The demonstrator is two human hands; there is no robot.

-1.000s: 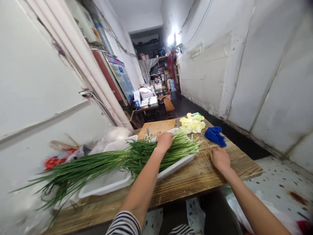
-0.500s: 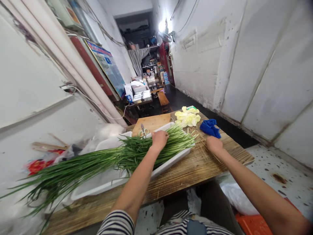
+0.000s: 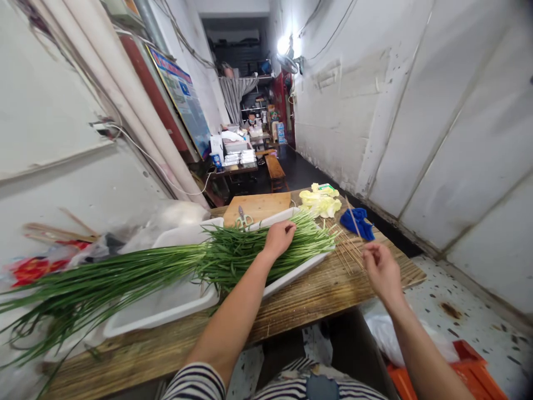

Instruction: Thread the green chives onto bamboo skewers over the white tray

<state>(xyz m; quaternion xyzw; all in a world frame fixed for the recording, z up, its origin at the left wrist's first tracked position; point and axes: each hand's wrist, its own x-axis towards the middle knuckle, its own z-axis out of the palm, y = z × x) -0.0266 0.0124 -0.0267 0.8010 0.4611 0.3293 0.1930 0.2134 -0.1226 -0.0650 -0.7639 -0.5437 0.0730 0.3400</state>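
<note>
Long garlic chives [image 3: 233, 250] lie heaped across white plastic trays [image 3: 158, 321], leaves to the left and pale stems to the right. My left hand [image 3: 280, 240] rests on the heap near the stems, fingers curled round some chives; its fingertips are partly hidden. My right hand [image 3: 381, 269] is raised over the right side of the board, pinching one thin bamboo skewer [image 3: 353, 218] that points up and away. More bamboo skewers [image 3: 342, 250] lie loose on the wood between the tray and that hand. A crumpled blue cloth [image 3: 357, 223] sits just behind the held skewer.
Yellow-green cabbage leaves [image 3: 320, 203] lie at the far end of the wooden table [image 3: 303, 303]. Scissors [image 3: 243, 218] rest by a cutting board [image 3: 258, 206]. Plastic bags crowd the left; an orange crate [image 3: 470, 369] stands low right. Another person sits far back.
My right hand has lifted from the loose skewers, with one skewer now upright in its fingers. My left hand has shifted slightly right along the chives towards the stems.
</note>
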